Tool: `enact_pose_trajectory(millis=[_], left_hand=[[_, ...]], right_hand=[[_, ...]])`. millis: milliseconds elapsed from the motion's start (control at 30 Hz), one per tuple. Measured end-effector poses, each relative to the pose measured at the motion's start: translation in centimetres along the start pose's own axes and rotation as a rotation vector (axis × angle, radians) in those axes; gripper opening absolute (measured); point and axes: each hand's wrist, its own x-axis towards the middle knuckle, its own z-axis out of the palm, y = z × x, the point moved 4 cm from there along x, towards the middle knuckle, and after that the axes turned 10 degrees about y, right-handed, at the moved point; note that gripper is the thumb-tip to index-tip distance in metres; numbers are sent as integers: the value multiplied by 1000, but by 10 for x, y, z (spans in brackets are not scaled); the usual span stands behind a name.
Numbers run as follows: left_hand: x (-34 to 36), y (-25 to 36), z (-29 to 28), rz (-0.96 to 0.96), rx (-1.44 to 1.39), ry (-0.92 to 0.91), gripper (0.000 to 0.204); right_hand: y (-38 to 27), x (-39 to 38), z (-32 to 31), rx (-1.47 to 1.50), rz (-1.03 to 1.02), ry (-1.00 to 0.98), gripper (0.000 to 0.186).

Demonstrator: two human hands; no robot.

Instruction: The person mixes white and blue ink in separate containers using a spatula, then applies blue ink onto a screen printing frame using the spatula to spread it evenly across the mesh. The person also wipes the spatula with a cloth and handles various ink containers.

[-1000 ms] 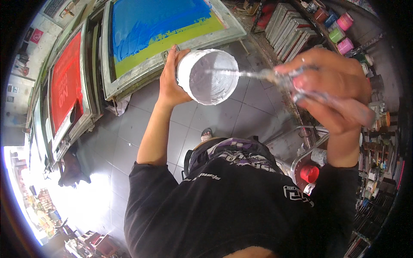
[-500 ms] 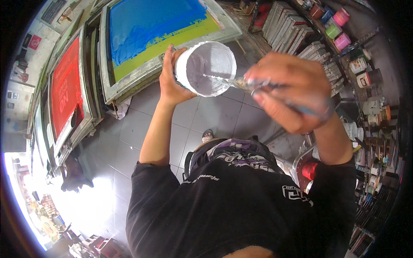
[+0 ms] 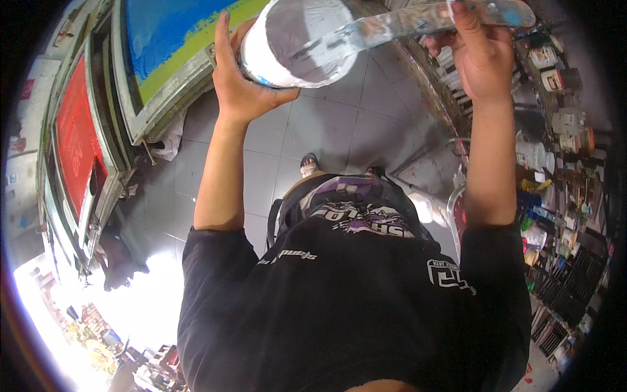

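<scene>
Both hands had risen toward the frame's top since a second ago: left hand [image 3: 245, 85] cupped the white tub [image 3: 297, 42] tilted mouth-out, right hand [image 3: 480, 55] gripped the long spatula [image 3: 398, 23], blade inside scraping the wall, above the tiled floor [image 3: 339, 130].

Head view, looking down. The left hand [image 3: 238, 81] grips a white plastic tub [image 3: 294, 42] by its side, mouth tilted toward the camera, its inside coated grey-white. The right hand [image 3: 480, 59] holds a long paint-smeared spatula [image 3: 418, 19] whose blade reaches into the tub. On the grey tiled floor [image 3: 339, 124] lean a blue-and-green screen-printing frame [image 3: 170, 39] and a red one [image 3: 75, 140]. Shelves of paint jars [image 3: 555, 150] stand at right.
</scene>
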Motion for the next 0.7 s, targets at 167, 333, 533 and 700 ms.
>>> enact_pose_trajectory(millis=[167,333,533,700], left_hand=[[-10,28,28,-121,56,-144,123],[-40,19,68,-154,-21,-271,119],[-69,45,122,-33,-113,-361,117],[-93,86,173,-116,-236,-387,116]], right_hand=[[31,-11,-66,72,107,81,19],[42,-56,-81,91,293,379,25],[35,-109,-139,-167,323,695,23],[9,-143,-206,-130,291,773,22]])
